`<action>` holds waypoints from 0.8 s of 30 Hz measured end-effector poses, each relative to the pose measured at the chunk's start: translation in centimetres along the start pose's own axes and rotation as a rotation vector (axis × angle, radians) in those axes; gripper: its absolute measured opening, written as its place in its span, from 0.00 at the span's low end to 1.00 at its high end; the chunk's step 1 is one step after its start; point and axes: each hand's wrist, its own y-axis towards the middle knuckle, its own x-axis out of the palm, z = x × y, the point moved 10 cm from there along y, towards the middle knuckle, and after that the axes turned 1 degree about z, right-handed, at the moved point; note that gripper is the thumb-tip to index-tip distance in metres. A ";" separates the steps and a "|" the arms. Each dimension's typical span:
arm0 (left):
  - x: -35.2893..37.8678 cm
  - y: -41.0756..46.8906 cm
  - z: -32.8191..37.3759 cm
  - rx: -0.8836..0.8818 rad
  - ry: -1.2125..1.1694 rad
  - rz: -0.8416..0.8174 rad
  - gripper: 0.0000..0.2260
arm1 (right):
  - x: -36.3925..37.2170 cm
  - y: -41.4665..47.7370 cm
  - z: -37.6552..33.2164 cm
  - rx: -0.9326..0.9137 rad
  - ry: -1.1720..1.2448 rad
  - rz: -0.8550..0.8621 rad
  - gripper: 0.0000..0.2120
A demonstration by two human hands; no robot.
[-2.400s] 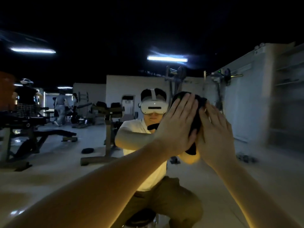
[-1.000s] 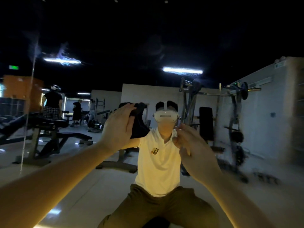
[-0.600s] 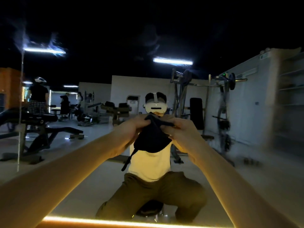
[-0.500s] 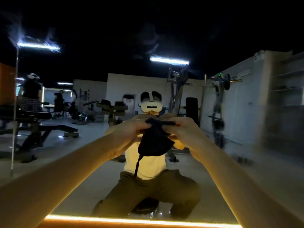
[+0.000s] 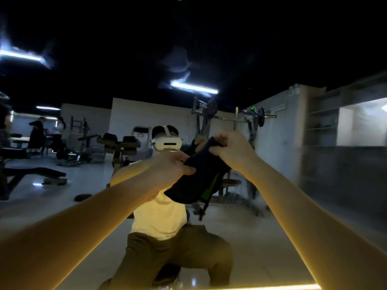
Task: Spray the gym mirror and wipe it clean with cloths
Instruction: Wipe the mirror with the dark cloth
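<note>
The gym mirror fills the view in front of me and shows my crouching reflection with a white headset. A dark cloth with a green patch hangs between my hands, held off the glass. My left hand pinches its lower left edge with curled fingers. My right hand grips its upper end, higher and to the right. Smears show on the upper glass near the reflected ceiling lights. No spray bottle is in view.
A glowing strip runs along the mirror's bottom edge. The reflection shows weight benches at the left, a rack with plates behind me, people standing at the far left and shelves at the right.
Earlier both hands pressed the cloth flat on the glass. Now the cloth is off the mirror, and my right hand has lifted its end up and to the right, stretching it slantwise.
</note>
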 end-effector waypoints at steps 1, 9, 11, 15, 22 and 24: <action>0.4 0.7 0.5 0.006 0.016 0.011 0.08 | -0.9 0.4 0.6 -0.018 -0.076 0.040 0.04; 4.3 6.8 5.3 0.272 0.447 0.176 0.10 | -6.9 4.0 6.1 0.138 0.024 0.442 0.10; 4.7 7.8 6.4 0.316 0.503 0.175 0.06 | -6.5 5.1 6.2 0.124 0.028 0.498 0.08; 2.2 7.9 8.0 0.412 0.688 0.312 0.07 | -3.8 6.3 5.6 -0.024 -0.149 0.559 0.12; -1.6 5.2 8.0 0.700 0.965 0.615 0.03 | -0.7 6.3 3.4 -0.241 -0.367 0.664 0.31; -1.0 5.7 7.5 0.750 1.019 0.659 0.06 | 1.5 7.2 1.5 -0.357 -0.350 0.535 0.26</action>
